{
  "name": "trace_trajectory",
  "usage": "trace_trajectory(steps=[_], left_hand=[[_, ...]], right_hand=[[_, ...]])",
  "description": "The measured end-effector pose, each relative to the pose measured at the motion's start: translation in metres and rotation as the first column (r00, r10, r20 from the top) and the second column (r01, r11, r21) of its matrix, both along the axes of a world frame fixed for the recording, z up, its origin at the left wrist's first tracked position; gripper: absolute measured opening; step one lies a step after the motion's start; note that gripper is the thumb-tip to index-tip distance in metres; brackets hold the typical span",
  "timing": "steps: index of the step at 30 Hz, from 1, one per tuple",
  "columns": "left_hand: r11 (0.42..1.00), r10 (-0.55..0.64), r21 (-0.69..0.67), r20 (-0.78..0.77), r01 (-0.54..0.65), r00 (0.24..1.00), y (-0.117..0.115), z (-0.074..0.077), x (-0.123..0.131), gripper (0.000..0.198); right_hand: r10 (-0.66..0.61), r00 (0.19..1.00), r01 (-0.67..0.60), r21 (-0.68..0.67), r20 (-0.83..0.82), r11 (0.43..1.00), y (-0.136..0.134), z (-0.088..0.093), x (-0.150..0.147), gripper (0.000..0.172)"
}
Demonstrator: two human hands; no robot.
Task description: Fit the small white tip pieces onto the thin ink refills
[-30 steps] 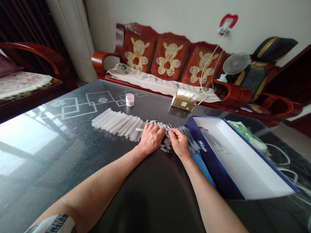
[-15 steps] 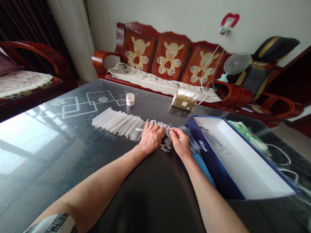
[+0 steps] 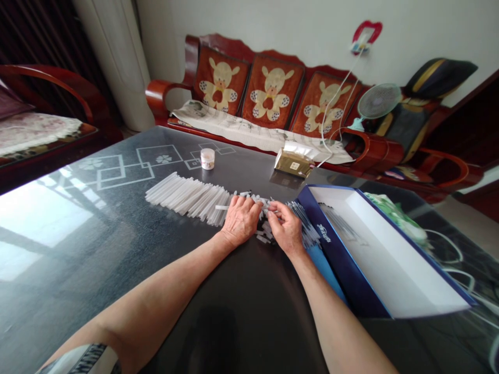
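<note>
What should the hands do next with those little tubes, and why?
Probably pinch one loose piece from the small pile and lift it clear. Both the left hand and right hand rest fingertips on that jumble, while the row of white tubes beside it lies neat.

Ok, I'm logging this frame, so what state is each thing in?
Left hand, flat, palm down on the loose pieces.
Right hand, fingertips among loose pieces, grip unclear.
White tubes, lying side by side in a row.
Blue box, open, white inside.
Small jar, upright, lid on.
Fan, spinning or not unclear.
</note>
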State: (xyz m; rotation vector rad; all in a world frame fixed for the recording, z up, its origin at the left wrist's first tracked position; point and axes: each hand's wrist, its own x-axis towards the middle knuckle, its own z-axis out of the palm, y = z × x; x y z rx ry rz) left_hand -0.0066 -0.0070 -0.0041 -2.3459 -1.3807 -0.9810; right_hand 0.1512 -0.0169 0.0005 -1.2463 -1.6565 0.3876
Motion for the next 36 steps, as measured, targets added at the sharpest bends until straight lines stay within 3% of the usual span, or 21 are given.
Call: trace_trajectory(steps=[6,11,14,16,18,20,23,25,29,36], left_hand=[[0.996,-0.093,0.004,0.048,0.093,0.995,-0.003,0.006,0.0,0.029],[0.988,-0.143,0.09,0.219,0.126,0.965,-0.005,0.007,0.001,0.03],[0.996,-0.09,0.045,0.41,0.079,0.907,-0.004,0.005,0.002,0.024],[0.997,-0.005,-0.062,0.571,0.049,0.821,-0.002,0.005,0.002,0.023],[0.974,0.086,-0.204,0.725,0.094,0.683,0.001,0.007,0.003,0.026],[0.922,0.156,-0.299,0.868,0.245,0.472,0.004,0.01,0.005,0.031],[0.814,0.243,-0.269,0.963,0.514,0.119,0.008,0.016,0.007,0.036],[0.762,0.29,-0.218,0.957,0.609,-0.021,0.009,0.02,0.008,0.036],[0.71,0.325,-0.156,0.938,0.687,-0.123,0.008,0.024,0.01,0.037],[0.708,0.334,-0.128,0.927,0.694,-0.17,0.007,0.023,0.008,0.033]], right_hand=[[0.053,0.972,-0.081,-0.113,-0.23,0.99,0.001,0.001,-0.004,0.026],[-0.09,0.878,-0.014,-0.214,-0.47,0.977,0.006,0.006,-0.003,0.033],[-0.131,0.794,-0.006,-0.223,-0.594,0.975,0.009,0.007,-0.001,0.035],[-0.121,0.743,-0.054,-0.239,-0.658,0.969,0.01,0.008,-0.002,0.035],[-0.099,0.712,-0.121,-0.261,-0.695,0.958,0.008,0.009,-0.004,0.035],[-0.075,0.707,-0.185,-0.286,-0.703,0.94,0.006,0.009,-0.006,0.035],[-0.043,0.704,-0.272,-0.326,-0.709,0.905,0.004,0.01,-0.007,0.035],[-0.033,0.693,-0.306,-0.335,-0.72,0.891,0.003,0.009,-0.006,0.036],[-0.046,0.688,-0.284,-0.328,-0.724,0.901,0.002,0.009,-0.008,0.036],[-0.066,0.706,-0.206,-0.294,-0.705,0.933,0.001,0.01,-0.011,0.033]])
